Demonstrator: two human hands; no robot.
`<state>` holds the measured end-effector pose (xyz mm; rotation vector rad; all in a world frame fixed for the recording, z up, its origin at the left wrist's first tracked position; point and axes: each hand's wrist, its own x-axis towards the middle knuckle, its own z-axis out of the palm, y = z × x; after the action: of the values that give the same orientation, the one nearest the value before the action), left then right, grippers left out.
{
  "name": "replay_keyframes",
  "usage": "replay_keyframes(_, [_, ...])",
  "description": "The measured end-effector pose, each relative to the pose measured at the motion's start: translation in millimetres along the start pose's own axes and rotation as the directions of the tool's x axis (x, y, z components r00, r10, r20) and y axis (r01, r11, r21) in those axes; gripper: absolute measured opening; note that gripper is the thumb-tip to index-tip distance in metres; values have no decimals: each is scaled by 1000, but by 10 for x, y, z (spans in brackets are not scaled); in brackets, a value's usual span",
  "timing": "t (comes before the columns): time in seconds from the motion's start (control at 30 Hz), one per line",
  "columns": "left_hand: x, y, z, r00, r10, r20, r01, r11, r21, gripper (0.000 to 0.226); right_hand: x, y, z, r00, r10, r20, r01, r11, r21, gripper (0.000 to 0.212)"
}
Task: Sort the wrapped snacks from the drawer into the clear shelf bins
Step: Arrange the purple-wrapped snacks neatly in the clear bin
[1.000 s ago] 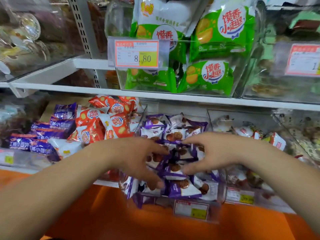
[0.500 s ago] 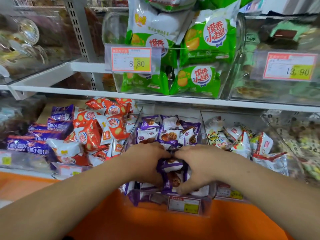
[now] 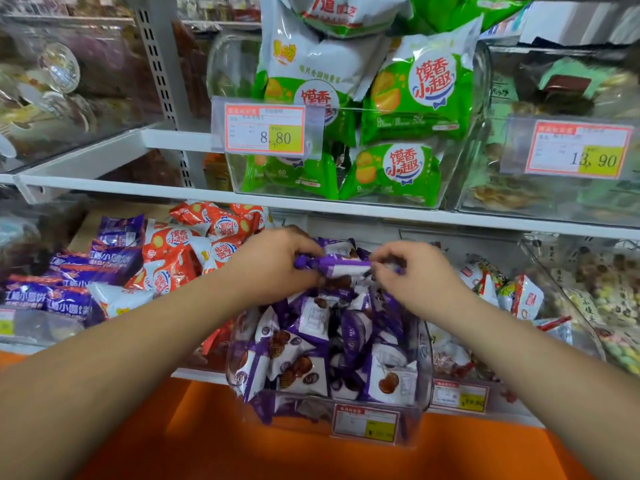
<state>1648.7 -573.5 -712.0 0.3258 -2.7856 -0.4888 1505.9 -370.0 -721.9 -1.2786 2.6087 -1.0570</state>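
Since half a second earlier, we had raised both hands from the front of the clear bin (image 3: 425,362) toward its back. Our left hand (image 3: 277,265) and right hand (image 3: 419,277) each pinched one end of a single purple-and-white wrapped snack (image 3: 341,266), fingers curled round it, holding it just above the heap of matching snacks (image 3: 304,358) filling that bin (its price tag (image 3: 365,426) faced us). Orange packets (image 3: 173,258) lay just left.

Two hands (image 3: 277,263) (image 3: 417,277), one held purple packet (image 3: 343,266), two legible price tags (image 3: 265,129) (image 3: 578,150).
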Motion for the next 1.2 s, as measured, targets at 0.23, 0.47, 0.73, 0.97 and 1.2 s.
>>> replay_keyframes(0.23, [492, -191, 215, 987, -158, 22, 140, 927, 347, 50, 415, 119, 334, 992, 58, 116, -32, 976, -217, 58])
replay_keyframes(0.47, [522, -196, 119, 942, -120, 312, 73, 985, 157, 97, 494, 246, 227, 974, 160, 163, -75, 898, -433, 84])
replay_keyframes(0.73, [-327, -74, -297, 959, 209, 192, -238, 960, 145, 53, -314, -174, -120, 925, -134, 354, 233, 939, -254, 53])
replay_keyframes(0.97, [-826, 153, -170, 857, 59, 511, -286, 881, 378, 61, -477, -292, 201, 764, 78, 641, 294, 842, -453, 108])
replay_keyframes(1.2, [-674, 356, 99, 848, -30, 529, -311, 781, 542, 51, -547, -145, 391, 833, -87, 547, 343, 856, -386, 81])
